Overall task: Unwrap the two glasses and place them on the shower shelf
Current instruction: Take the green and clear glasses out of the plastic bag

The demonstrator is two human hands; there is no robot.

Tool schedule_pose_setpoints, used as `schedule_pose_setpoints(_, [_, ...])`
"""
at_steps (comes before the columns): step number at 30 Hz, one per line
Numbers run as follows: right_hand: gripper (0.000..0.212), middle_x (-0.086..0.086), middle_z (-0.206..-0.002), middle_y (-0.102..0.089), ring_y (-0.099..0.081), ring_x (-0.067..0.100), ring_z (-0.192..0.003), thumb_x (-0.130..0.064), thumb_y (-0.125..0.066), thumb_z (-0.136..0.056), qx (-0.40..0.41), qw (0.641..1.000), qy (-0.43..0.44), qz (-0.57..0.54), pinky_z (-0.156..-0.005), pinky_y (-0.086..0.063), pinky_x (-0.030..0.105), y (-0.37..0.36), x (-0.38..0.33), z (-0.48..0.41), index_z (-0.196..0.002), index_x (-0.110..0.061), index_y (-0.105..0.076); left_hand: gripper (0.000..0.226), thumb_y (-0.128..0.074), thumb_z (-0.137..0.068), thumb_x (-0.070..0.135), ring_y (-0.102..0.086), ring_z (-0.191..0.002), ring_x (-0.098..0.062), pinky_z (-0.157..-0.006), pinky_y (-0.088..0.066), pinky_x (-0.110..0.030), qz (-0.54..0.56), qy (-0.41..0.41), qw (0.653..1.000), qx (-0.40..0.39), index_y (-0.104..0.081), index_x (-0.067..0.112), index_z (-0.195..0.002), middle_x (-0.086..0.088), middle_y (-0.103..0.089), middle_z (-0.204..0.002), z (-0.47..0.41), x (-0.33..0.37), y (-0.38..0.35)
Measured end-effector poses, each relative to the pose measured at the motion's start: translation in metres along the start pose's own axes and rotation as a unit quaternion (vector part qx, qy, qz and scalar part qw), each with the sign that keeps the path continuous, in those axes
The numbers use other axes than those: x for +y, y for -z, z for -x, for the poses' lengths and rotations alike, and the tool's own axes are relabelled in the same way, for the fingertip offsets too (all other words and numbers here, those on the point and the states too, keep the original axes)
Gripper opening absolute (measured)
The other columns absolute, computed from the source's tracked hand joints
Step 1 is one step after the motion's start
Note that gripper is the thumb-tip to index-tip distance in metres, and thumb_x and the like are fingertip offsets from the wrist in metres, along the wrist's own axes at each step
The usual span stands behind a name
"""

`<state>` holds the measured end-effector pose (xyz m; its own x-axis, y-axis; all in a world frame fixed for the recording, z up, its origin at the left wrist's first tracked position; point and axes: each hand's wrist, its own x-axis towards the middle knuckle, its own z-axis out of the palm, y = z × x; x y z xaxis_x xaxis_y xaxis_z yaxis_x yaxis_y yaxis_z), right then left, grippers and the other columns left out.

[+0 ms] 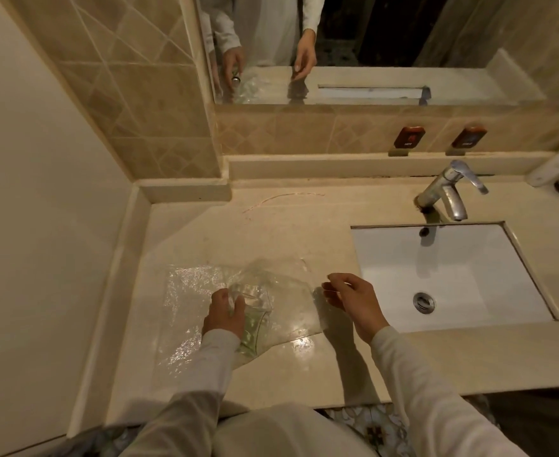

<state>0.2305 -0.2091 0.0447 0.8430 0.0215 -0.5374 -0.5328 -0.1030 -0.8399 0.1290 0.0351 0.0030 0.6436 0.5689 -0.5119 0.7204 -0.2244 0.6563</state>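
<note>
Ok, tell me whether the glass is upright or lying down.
Lying down: the glass rests sideways on the plastic wrap, held by the left hand.

Two small brown plaques on the tiled wall band above the counter, behind the faucet. Left plaque (410, 137): white lettering along the lower edge, legible as "HOT", beneath a reddish mark. Right plaque (469, 137): white lettering in the same position, too blurred to read, beneath a bluish mark. No other legible text, brand or number.
</note>
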Motion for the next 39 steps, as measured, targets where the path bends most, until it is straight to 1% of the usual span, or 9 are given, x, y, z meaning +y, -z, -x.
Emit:
schedule_pose_setpoints(4, [0.018,0.013,-0.105,-0.078,-0.075,0.03,-0.099,-0.021,-0.066,-0.101,-0.012,1.0,-0.004,0.011,-0.094,-0.061,0.042,0.002,0.001,0.001,-0.111,-0.009,-0.074,0.05,-0.031,-0.099,0.055,-0.051,-0.125,-0.033,-0.106,-0.038,-0.044,-0.055,0.022,0.998,-0.023,-0.045,0.025,-0.137,-0.01,-0.054,-0.14,-0.003,0.003,-0.005])
schedule_pose_setpoints(7, [0.018,0.012,-0.105,-0.078,-0.075,0.029,-0.1,-0.021,-0.063,-0.102,-0.022,1.0,-0.005,0.018,-0.095,-0.06,0.042,0.004,0.0,0.002,-0.111,-0.009,-0.074,0.054,-0.025,-0.101,0.052,-0.025,-0.146,-0.026,-0.119,-0.019,-0.049,-0.109,0.042,0.993,-0.029,-0.045,0.026,-0.144,-0.003,-0.029,-0.16,-0.006,0.01,-0.007])
schedule_pose_setpoints(15, [0.017,0.011,-0.105,-0.077,-0.074,0.028,-0.099,-0.02,-0.063,-0.102,-0.015,1.0,-0.005,0.011,-0.086,-0.06,0.035,0.017,-0.004,0.001,-0.11,-0.011,-0.075,0.036,-0.05,-0.098,0.037,-0.06,-0.114,-0.032,-0.104,-0.043,-0.041,0.009,-0.04,0.997,0.067,-0.061,0.023,-0.129,-0.01,-0.067,-0.124,0.016,0.012,-0.005])
schedule_pose_setpoints(18, [0.016,0.009,-0.105,-0.077,-0.073,0.026,-0.099,-0.021,-0.063,-0.102,-0.012,1.0,-0.008,0.017,-0.085,-0.059,0.033,0.023,-0.003,0.001,-0.109,-0.012,-0.075,0.043,-0.036,-0.098,0.052,-0.062,-0.107,-0.033,-0.098,-0.042,-0.038,-0.084,-0.033,0.995,0.033,-0.056,0.031,-0.129,-0.008,-0.071,-0.114,0.017,0.011,-0.006])
schedule_pose_setpoints(22, [0.013,0.005,-0.103,-0.077,-0.074,0.02,-0.095,-0.023,-0.062,-0.103,-0.013,0.999,-0.01,0.028,-0.078,-0.059,0.025,0.025,-0.002,0.004,-0.103,-0.019,-0.075,0.06,-0.011,-0.095,0.059,-0.056,-0.118,-0.031,-0.1,-0.033,-0.044,-0.211,-0.009,0.977,-0.011,-0.052,0.035,-0.132,-0.004,-0.065,-0.128,0.008,0.021,-0.009])
schedule_pose_setpoints(30, [0.015,0.008,-0.105,-0.076,-0.073,0.023,-0.097,-0.022,-0.06,-0.104,-0.022,0.999,-0.005,0.028,-0.087,-0.06,0.033,0.028,-0.005,0.005,-0.102,-0.018,-0.074,0.063,-0.014,-0.092,0.065,-0.044,-0.126,-0.028,-0.107,-0.027,-0.049,-0.312,0.062,0.946,-0.06,-0.05,0.034,-0.134,-0.006,-0.051,-0.137,0.0,0.038,-0.012])
schedule_pose_setpoints(33, [0.016,0.01,-0.104,-0.077,-0.073,0.024,-0.096,-0.021,-0.062,-0.103,-0.018,1.0,-0.003,0.019,-0.085,-0.06,0.034,0.031,-0.008,0.001,-0.105,-0.013,-0.075,0.048,-0.035,-0.095,0.057,-0.057,-0.113,-0.031,-0.103,-0.04,-0.047,-0.196,-0.033,0.98,0.017,-0.067,0.028,-0.115,-0.01,-0.066,-0.121,0.002,0.038,-0.009])
schedule_pose_setpoints(36, [0.017,0.012,-0.106,-0.076,-0.072,0.028,-0.098,-0.02,-0.062,-0.103,-0.018,1.0,-0.003,0.012,-0.092,-0.06,0.041,0.033,-0.009,-0.002,-0.109,-0.01,-0.075,0.05,-0.056,-0.093,0.051,-0.058,-0.119,-0.027,-0.108,-0.037,-0.03,0.016,-0.045,0.999,0.027,-0.062,0.018,-0.131,-0.007,-0.066,-0.129,0.011,0.038,-0.01])
schedule_pose_setpoints(39, [0.016,0.012,-0.105,-0.076,-0.072,0.026,-0.095,-0.018,-0.063,-0.102,-0.022,1.0,-0.004,0.005,-0.09,-0.06,0.041,0.033,-0.011,-0.004,-0.107,-0.009,-0.075,0.058,-0.051,-0.091,0.062,-0.058,-0.118,-0.024,-0.103,-0.038,-0.028,-0.029,-0.022,0.999,-0.02,-0.055,0.026,-0.135,-0.002,-0.065,-0.13,0.012,0.042,-0.015])
